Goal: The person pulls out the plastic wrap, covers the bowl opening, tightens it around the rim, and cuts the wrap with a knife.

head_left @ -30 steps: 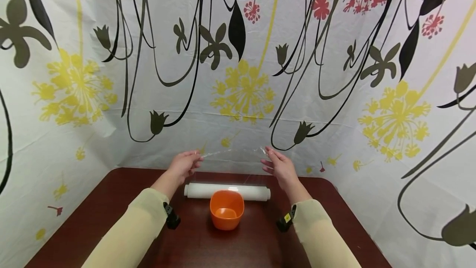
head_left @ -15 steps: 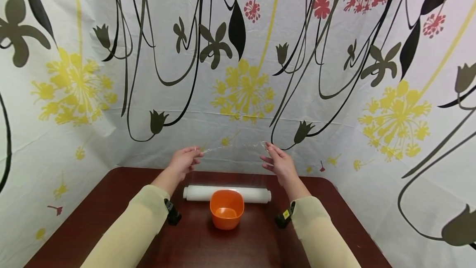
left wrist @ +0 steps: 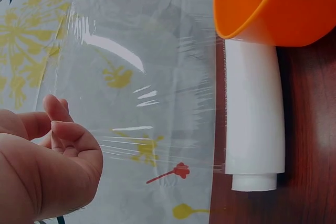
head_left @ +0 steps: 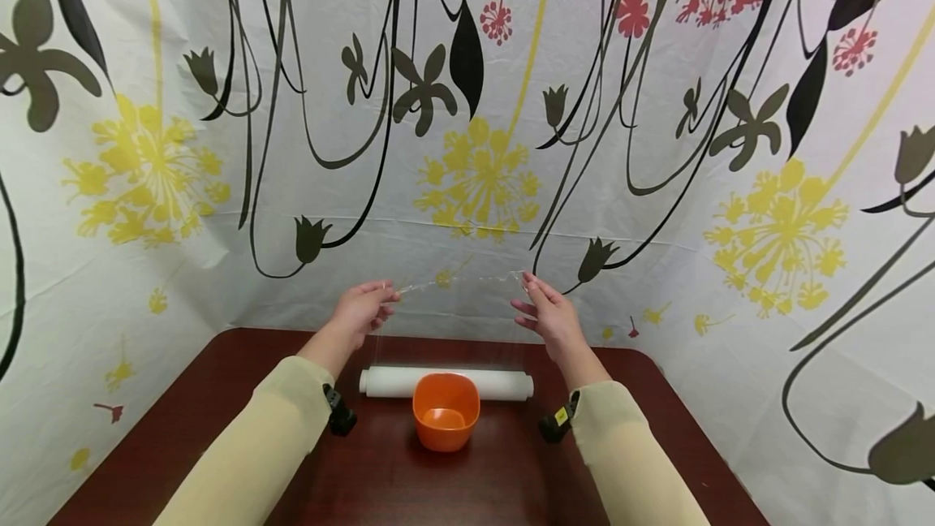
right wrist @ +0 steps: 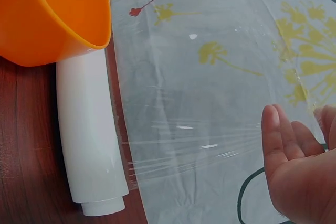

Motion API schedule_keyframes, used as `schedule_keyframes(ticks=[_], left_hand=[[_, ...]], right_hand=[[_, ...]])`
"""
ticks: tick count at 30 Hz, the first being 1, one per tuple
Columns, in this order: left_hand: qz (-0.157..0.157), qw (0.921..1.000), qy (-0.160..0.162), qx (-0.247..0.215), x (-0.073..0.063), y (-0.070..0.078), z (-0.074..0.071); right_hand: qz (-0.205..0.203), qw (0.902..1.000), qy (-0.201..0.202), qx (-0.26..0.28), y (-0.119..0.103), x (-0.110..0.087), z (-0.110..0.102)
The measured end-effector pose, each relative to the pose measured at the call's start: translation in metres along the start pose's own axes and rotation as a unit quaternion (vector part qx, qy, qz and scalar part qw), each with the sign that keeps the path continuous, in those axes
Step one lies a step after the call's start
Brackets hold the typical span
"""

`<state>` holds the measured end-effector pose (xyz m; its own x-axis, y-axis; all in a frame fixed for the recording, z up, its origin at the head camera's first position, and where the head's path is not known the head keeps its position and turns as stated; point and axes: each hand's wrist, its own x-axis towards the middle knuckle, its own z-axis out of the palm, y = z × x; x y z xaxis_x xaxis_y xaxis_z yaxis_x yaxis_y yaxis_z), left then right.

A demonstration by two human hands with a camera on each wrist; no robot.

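A clear sheet of cling film (left wrist: 118, 51) stretches up from a white roll (head_left: 504, 385) that lies crosswise toward the back of the table. My left hand (head_left: 358, 313) pinches the sheet's upper left corner between thumb and fingers. At the other upper corner, my right hand (head_left: 553, 316) pinches the film between thumb and forefinger, its other fingers spread apart. Fine creases run across the film in both wrist views. An orange bowl (head_left: 445, 430) stands upright just in front of the roll, overlapping its middle in the head view; the inside shows bare orange.
The dark red-brown table (head_left: 445, 493) has its far edge just behind the roll. A white curtain (head_left: 482, 193) printed with flowers hangs close around the back and sides. Both forearms wear light sleeves with small black wrist cameras (head_left: 338, 412).
Both hands have risen a little, the right one more, drawing the film's top edge higher above the roll. The roll has barely shifted, and the bowl stays where it was.
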<state>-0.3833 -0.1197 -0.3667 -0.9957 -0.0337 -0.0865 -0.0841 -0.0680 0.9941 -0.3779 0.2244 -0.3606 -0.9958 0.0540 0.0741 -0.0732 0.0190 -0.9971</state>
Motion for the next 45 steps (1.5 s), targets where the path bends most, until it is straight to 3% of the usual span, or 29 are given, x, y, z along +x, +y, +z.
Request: schedule_keyframes(ticks=[7,45], left_hand=[[0.001,0.9998,-0.003,-0.017,0.000,0.009,0.001],[0.026,0.9996,0.001,-0.007,-0.002,0.054,0.000]], right_hand=[[-0.007,1.0000,-0.003,0.005,-0.006,0.001,0.000],[-0.065,0.9964,0.014,0.052,-0.039,-0.001,0.001]])
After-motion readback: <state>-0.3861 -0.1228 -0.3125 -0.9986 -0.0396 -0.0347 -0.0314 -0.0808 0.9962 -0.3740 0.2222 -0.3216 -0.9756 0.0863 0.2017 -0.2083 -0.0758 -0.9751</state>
